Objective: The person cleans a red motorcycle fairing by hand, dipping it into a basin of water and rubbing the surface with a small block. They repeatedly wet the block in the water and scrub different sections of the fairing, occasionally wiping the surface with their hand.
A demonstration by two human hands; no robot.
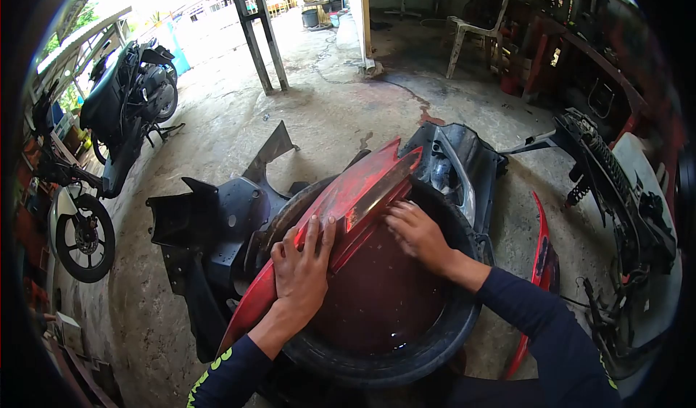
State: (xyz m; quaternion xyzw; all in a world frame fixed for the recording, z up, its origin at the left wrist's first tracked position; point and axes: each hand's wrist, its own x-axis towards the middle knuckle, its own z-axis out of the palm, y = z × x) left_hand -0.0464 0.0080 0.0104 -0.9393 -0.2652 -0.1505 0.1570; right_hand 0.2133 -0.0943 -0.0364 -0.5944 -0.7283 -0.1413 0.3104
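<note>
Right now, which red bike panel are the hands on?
The big red panel lying across the tyre: both the left hand and right hand press on it. The narrow red panel lies untouched on the floor.

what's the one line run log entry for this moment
left hand flat on red fairing panel | right hand on panel's inner edge | panel lies across black tub | dark fairing beside tub

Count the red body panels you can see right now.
2. One red panel lies across the tire under the left hand and right hand; another red panel stands right of it. Others may be hidden.
</note>
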